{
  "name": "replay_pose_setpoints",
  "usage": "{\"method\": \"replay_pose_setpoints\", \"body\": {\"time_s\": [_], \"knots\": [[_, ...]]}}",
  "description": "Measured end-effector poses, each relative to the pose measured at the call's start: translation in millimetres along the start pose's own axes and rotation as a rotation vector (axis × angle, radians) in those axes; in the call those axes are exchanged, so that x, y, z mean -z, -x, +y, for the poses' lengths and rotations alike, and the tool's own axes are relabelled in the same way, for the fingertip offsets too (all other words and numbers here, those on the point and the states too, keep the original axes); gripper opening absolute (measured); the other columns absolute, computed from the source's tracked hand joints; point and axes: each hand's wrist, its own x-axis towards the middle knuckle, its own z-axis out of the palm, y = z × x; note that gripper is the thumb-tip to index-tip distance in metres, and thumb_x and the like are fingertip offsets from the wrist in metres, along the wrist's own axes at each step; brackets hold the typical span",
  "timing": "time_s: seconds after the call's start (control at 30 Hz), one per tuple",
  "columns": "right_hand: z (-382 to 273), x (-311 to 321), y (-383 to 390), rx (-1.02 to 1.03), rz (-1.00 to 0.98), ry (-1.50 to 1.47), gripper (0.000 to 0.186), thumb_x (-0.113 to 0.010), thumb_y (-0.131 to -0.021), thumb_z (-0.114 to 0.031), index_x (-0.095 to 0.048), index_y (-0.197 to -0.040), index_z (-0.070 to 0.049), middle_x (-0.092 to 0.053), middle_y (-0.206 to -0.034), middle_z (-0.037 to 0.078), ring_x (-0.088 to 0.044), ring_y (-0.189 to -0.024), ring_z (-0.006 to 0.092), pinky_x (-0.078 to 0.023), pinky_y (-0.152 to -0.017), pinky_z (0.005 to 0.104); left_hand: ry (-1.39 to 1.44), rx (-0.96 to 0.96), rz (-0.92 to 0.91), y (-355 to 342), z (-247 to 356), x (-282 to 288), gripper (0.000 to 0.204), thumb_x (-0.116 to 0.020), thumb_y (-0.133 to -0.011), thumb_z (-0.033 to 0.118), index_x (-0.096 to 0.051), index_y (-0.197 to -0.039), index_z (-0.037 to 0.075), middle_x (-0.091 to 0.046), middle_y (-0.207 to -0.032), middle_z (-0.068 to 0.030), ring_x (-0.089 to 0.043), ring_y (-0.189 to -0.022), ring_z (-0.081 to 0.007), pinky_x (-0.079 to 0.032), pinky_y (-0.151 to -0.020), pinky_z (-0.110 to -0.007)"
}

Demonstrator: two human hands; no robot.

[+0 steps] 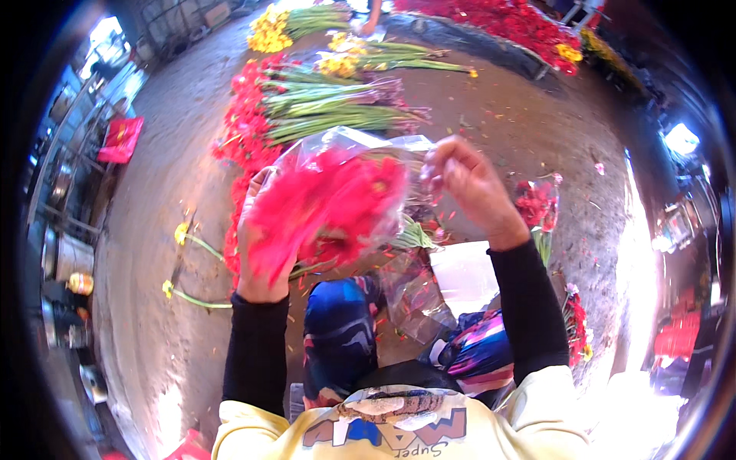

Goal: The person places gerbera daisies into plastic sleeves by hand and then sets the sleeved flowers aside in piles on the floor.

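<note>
red flower bunch (330,203), soft-petalled and blurred, sits in crinkly clear plastic (333,139) above the knees (337,330), gripped by the partly hidden left hand (261,272); the right hand (471,184) pinches the plastic's edge; beyond, long green stems (330,111) lie side by side on the brown floor (153,238)

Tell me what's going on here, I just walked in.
A seated person holds up a bunch of red flowers with the left hand, which the blooms partly hide. Clear plastic is around at least part of the bunch, and the right hand is at its far right edge, fingers blurred. Beyond, more red flowers lie in a row on the floor, with yellow ones farther off. Another person's hand shows at the top.
</note>
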Motion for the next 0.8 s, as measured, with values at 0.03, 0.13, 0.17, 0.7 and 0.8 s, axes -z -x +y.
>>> {"method": "replay_pose_setpoints", "body": {"time_s": [0.03,0.13,0.17,0.7,0.8], "knots": [[32,10,3,-0.114,-0.016,0.105,0.041,-0.066,-0.084,-0.021,-0.049,-0.117,-0.004,-0.052,-0.114,0.008,-0.051,-0.102,0.0129,-0.044,-0.080,0.0248,-0.035,-0.030,0.024,5,-9,21,0.025,-0.054,-0.091,0.015,-0.050,-0.114,0.006,-0.052,-0.086,-0.0047,-0.047,-0.073,-0.0147,-0.038,-0.060,-0.027],[174,58,36,-0.353,-0.152,0.765,0.103,-0.083,-0.063,-0.025,-0.022,-0.145,-0.006,-0.029,-0.146,0.017,-0.029,-0.135,0.0263,-0.034,-0.105,0.0369,-0.315,-0.142,0.122,18,-41,88,0.033,-0.057,-0.089,0.019,-0.049,-0.118,0.005,-0.054,-0.098,-0.0082,-0.051,-0.087,-0.0202,-0.042,-0.072,-0.032],[205,56,41,-0.418,-0.126,0.913,0.109,-0.085,-0.059,-0.026,-0.020,-0.145,-0.007,-0.028,-0.146,0.018,-0.029,-0.135,0.0283,-0.030,-0.107,0.0388,-0.432,-0.167,0.155,23,-49,109,0.035,-0.058,-0.089,0.020,-0.049,-0.119,0.005,-0.055,-0.102,-0.0094,-0.052,-0.092,-0.0220,-0.043,-0.076,-0.033],[259,65,10,-0.449,-0.124,1.013,0.042,-0.074,-0.063,-0.026,-0.058,-0.096,-0.006,-0.065,-0.079,0.017,-0.065,-0.075,0.0329,-0.052,-0.067,0.0392,0.820,0.072,0.535,-55,-71,234,0.016,-0.052,-0.091,0.013,-0.052,-0.104,0.003,-0.064,-0.096,-0.0096,-0.060,-0.083,-0.0175,-0.048,-0.070,-0.029],[248,101,31,-0.496,-0.066,1.162,0.039,-0.075,-0.064,-0.028,-0.057,-0.091,-0.006,-0.065,-0.075,0.016,-0.065,-0.071,0.0329,-0.052,-0.064,0.0388,0.277,0.001,0.624,-72,-104,184,0.016,-0.051,-0.094,0.017,-0.052,-0.105,0.005,-0.062,-0.106,-0.0096,-0.059,-0.097,-0.0167,-0.047,-0.079,-0.028]]}}
